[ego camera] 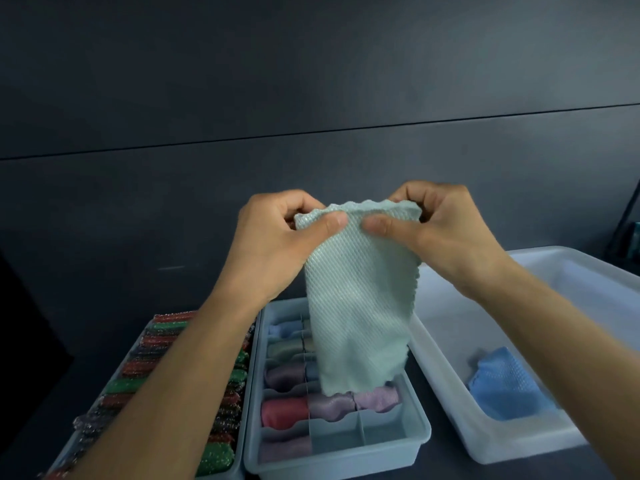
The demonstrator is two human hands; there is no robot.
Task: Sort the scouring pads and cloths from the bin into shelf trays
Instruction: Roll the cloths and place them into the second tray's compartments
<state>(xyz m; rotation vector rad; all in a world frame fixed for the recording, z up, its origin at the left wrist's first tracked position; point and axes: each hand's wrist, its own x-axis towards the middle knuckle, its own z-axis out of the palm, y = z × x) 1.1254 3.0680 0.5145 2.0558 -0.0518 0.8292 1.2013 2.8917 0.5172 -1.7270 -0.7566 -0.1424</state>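
1. The left hand (pixel 277 237) and the right hand (pixel 446 230) each pinch one top corner of a mint-green cloth (pixel 360 306), thumb in front and fingers curled behind. The cloth hangs open in the air above the middle of the shelf, in front of the divided tray (pixel 417 433).
2. At the shelf's left end, the pad tray (pixel 239 471) holds rows of red and green scouring pads (pixel 145 358) along its visible length. The left forearm hides part of it, but that sorting looks finished or close to it.
3. Rolled cloths fill most compartments of the divided tray. The two at its near right corner appear unfilled.
4. Toward the shelf's right end, the white bin (pixel 519 441) shows only one blue cloth (pixel 505 386), lying near its near left wall.
5. The task looks to be in its closing stretch. The mint-green cloth is not yet rolled or folded and needs a compartment. After that, the blue cloth seems to be the last item to sort, and there seems room for both.
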